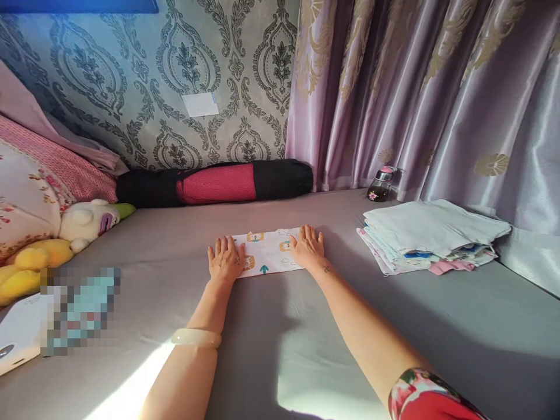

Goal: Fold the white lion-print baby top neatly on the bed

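Note:
A white cloth (272, 254) printed with lions and small green arrows lies folded into a flat rectangle on the grey bed sheet (175, 245). Over its left end rests my left hand (226, 258), palm down with the fingers stretched out. My right hand (308, 245) lies flat on the right end in the same way, fingers a little apart. Neither hand grips the cloth; both press on top of it. The part of the cloth under each palm is hidden.
To the right sits a stack of folded cloths (433, 227), with a small dark bottle (381, 184) behind it. A black and red rolled bag (216, 184) lies along the wall. Plush toys (87, 221), a white box (21, 326) and a blurred-out item (85, 309) are at left.

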Demonstrator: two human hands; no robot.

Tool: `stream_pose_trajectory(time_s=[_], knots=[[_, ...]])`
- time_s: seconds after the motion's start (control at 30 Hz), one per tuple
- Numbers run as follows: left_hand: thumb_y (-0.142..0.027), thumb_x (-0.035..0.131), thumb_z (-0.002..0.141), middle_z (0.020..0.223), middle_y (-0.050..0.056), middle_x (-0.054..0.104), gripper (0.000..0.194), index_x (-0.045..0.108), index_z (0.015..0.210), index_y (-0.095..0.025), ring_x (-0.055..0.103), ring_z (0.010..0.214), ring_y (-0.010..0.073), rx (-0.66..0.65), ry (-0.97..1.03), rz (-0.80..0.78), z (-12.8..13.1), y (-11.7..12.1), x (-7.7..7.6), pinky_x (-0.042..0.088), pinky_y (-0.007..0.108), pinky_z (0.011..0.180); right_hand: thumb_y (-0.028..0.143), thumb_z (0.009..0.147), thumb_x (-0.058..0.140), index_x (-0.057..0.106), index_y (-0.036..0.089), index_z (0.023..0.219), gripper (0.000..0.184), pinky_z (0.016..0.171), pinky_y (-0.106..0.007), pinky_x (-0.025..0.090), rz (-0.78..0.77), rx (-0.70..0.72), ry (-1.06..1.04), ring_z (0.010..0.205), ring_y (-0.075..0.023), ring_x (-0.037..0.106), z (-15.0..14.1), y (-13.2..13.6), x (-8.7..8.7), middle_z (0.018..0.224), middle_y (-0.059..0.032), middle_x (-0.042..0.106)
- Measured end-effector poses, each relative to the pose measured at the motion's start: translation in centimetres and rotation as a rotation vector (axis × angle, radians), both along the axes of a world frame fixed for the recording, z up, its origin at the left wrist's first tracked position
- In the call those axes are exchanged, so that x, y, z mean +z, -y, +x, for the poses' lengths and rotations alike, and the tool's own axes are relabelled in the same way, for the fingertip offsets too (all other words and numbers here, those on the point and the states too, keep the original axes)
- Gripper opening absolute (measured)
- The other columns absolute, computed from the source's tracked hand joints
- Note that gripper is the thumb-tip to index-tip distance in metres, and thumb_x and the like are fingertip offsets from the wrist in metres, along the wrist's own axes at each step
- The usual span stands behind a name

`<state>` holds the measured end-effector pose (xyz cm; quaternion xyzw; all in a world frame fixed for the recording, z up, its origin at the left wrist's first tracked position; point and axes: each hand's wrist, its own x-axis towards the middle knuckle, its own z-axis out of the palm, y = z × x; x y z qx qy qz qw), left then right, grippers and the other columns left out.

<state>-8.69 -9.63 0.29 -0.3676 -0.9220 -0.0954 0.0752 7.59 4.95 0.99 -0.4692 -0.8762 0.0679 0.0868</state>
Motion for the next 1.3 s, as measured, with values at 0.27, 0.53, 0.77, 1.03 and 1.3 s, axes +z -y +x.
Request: stream_pose_trajectory(time_s=[0.27,0.53,0.77,1.03,1.3], knots=[[-0.045,0.023,0.097,0.154,0.019,0.034,0.065,0.038,0.146,-0.004,0.033,0.142,0.0319,0.022,0.097,-0.018,-0.3,0.0,0.0,0.026,0.055,0.114,0.044,0.100,0.020,0.025,0.001,0.151,0.067,0.116,-0.044,0.017,-0.061,-0.008,0.027,0.146,-0.0280,0.020,-0.1,-0.2,-0.4,0.159,-0.0196,0.022],[-0.040,0.028,0.097,0.147,0.023,0.043,0.059,0.049,0.138,-0.003,0.030,0.143,0.0351,-0.015,-0.066,0.082,0.3,0.0,0.1,0.021,0.062,0.113,0.039,0.100,0.023,0.032,0.005,0.150,0.061,0.116,-0.052,0.011,0.073,0.056,-0.022,0.145,-0.0301,0.022,-0.5,0.3,0.0,0.157,-0.0182,0.027],[-0.045,0.025,0.099,0.153,0.015,0.038,0.057,0.042,0.145,-0.015,0.026,0.146,0.0288,-0.359,-0.080,0.028,2.7,-1.7,-0.1,0.019,0.054,0.117,0.039,0.100,0.023,0.035,0.012,0.149,0.057,0.118,-0.051,0.011,0.086,0.322,-0.066,0.146,-0.0261,0.021,-1.8,1.4,-0.6,0.158,-0.0114,0.028],[-0.050,0.023,0.099,0.158,0.013,0.028,0.062,0.032,0.150,-0.016,0.018,0.148,0.0283,-0.410,0.079,-0.087,2.8,-1.8,-0.2,0.020,0.053,0.117,0.038,0.100,0.020,0.034,0.013,0.150,0.057,0.118,-0.052,0.015,0.062,0.322,-0.038,0.146,-0.0266,0.023,-1.7,1.4,-1.0,0.158,-0.0105,0.028],[-0.032,0.030,0.099,0.147,0.014,0.048,0.046,0.048,0.138,-0.016,0.039,0.140,0.0246,-0.314,0.080,0.140,1.9,-1.5,0.2,0.030,0.047,0.114,0.037,0.100,0.024,0.034,0.013,0.150,0.056,0.117,-0.054,0.015,0.024,0.306,0.029,0.146,-0.0276,0.021,-1.8,1.7,-0.1,0.159,-0.0121,0.027]])
